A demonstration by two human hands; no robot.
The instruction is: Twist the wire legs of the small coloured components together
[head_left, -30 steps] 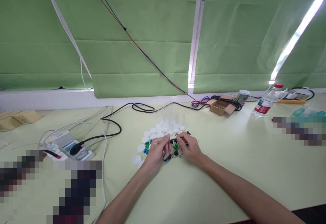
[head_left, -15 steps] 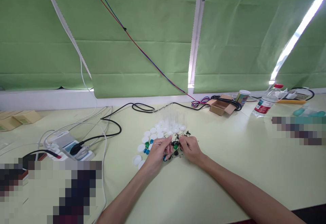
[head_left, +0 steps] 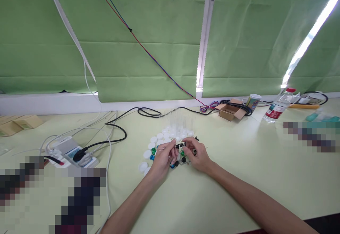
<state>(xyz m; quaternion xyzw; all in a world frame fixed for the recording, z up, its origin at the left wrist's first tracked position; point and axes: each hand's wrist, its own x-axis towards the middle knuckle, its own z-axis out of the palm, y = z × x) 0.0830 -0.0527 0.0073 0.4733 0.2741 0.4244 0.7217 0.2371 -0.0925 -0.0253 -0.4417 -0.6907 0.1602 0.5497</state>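
Between my two hands is a small black part (head_left: 181, 145), too small to name more exactly. My left hand (head_left: 166, 155) is closed on its left end, with a thin pale wire or stick (head_left: 160, 149) also showing at the fingers. At the right end, the thumb and fingertips of my right hand (head_left: 197, 153) pinch the same part. Below and around the hands lie small green pieces (head_left: 153, 151), blue pieces (head_left: 151, 157) and black pieces (head_left: 183, 160). White round discs (head_left: 147, 154) spread to the left, and clear upright tubes (head_left: 176, 120) stand behind.
A power strip (head_left: 79, 156) with plugs and cables lies at the left. Black cable (head_left: 148, 112) runs along the back. Further right are an open cardboard box (head_left: 230, 113), a can (head_left: 253, 101) and a water bottle (head_left: 277, 109). Yellowish boxes (head_left: 28, 121) sit at the far left.
My right hand's fingers have shifted and extended a little around the black part, which now shows more plainly. It has risen slightly. My left hand has stayed nearly in place.
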